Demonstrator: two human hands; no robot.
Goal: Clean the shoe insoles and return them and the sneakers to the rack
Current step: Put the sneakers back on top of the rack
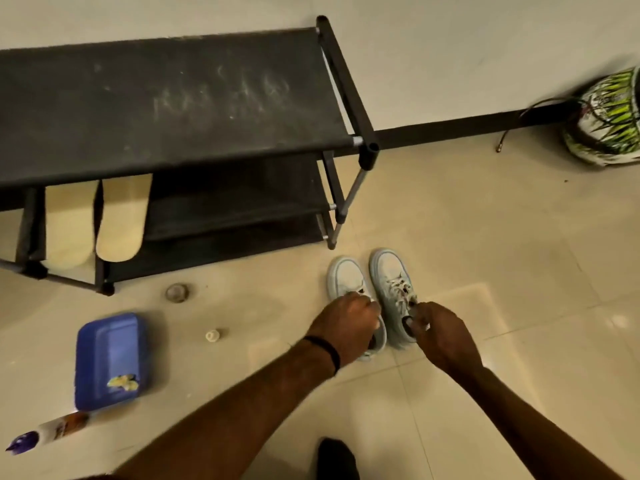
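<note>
Two pale blue-white sneakers stand side by side on the tiled floor, toes toward the rack. My left hand (349,320) grips the left sneaker (346,275) at its opening. My right hand (438,329) grips the right sneaker (391,271) at its tongue and collar. Two cream insoles (121,216) lean upright against the front of the black shoe rack (173,98), on a lower shelf at the left. The rack's dusty top shelf holds nothing.
A blue tray (110,358) lies on the floor at the left, with a bottle (52,431) below it. A small round lid (177,292) and a white cap (213,335) lie nearby. A green patterned helmet (606,123) sits by the wall, right.
</note>
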